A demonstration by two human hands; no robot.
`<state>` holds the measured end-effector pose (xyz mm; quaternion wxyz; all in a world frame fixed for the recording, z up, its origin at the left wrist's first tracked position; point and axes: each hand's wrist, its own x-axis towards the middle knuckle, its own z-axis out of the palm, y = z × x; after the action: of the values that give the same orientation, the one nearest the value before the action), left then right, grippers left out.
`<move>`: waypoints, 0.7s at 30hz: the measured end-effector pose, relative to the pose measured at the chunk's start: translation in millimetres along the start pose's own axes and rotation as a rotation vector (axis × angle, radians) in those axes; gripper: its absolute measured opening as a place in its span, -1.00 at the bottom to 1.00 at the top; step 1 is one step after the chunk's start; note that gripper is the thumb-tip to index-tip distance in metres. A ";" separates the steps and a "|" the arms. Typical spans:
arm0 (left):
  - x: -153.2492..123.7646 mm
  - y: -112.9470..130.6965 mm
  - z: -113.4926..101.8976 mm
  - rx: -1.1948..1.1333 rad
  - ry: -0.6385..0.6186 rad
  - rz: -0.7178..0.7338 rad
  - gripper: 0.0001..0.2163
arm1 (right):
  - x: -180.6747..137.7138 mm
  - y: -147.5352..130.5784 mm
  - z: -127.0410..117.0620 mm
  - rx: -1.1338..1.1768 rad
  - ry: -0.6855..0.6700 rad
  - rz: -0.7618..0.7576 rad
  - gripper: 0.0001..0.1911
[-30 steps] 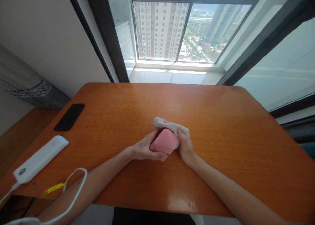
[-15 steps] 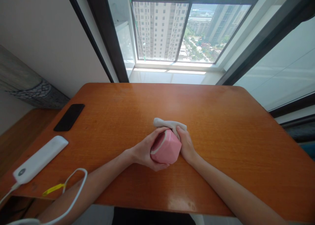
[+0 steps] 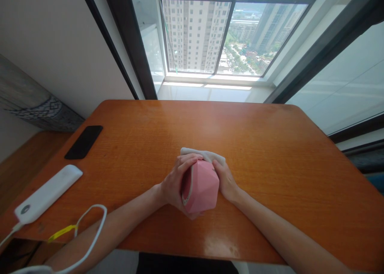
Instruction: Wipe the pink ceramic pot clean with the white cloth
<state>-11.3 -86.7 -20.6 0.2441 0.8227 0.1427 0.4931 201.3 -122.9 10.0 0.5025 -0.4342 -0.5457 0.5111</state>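
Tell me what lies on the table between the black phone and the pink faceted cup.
Nothing: in the head view the stretch of table between the black phone and the pink faceted cup is bare wood.

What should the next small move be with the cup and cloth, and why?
Probably slide the cloth across the far facets of the pink cup. The left hand grips it on its side, mouth facing left; the right hand presses the cloth against its far upper side.

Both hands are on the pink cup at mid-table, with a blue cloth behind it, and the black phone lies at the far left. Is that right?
Not quite: the head view shows the cloth is white, not blue. The rest stands: the left hand and right hand are on the pink cup at mid-table, and the black phone lies far left.
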 end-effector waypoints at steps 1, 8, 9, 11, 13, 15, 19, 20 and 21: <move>-1.2 -0.7 0.0 0.047 0.021 0.007 0.32 | 0.2 0.2 -0.2 -0.003 -0.016 0.007 -0.43; 6.5 4.4 -2.3 0.066 0.025 -0.038 0.32 | -0.2 -0.3 4.9 0.071 -0.074 0.057 -0.54; 8.6 5.0 -2.6 0.065 0.001 -0.050 0.31 | 0.0 0.3 6.2 0.077 -0.056 0.042 -0.55; 11.4 4.8 -2.8 0.075 -0.062 -0.066 0.32 | 0.5 1.2 8.9 0.075 0.000 -0.003 -0.60; 12.1 3.1 -2.2 0.081 -0.128 -0.050 0.35 | 0.1 1.2 11.1 0.052 0.064 -0.047 -0.67; 11.5 0.9 -0.9 0.073 -0.164 -0.023 0.39 | -1.5 0.3 12.0 0.007 0.122 -0.073 -0.71; 11.5 -0.9 0.9 0.045 -0.151 0.002 0.41 | -5.7 0.5 6.5 -0.140 0.244 -0.157 -0.70; 12.0 -0.7 0.8 0.037 -0.141 0.007 0.40 | -6.2 1.3 3.7 -0.183 0.269 -0.193 -0.68; 12.7 -0.5 0.4 0.029 -0.134 0.010 0.37 | -6.5 2.4 0.8 -0.225 0.291 -0.231 -0.67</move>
<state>-4.9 -80.4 -11.6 0.2389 0.8581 0.1289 0.4358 201.2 -129.1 6.9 0.5797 -0.4913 -0.5671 0.3178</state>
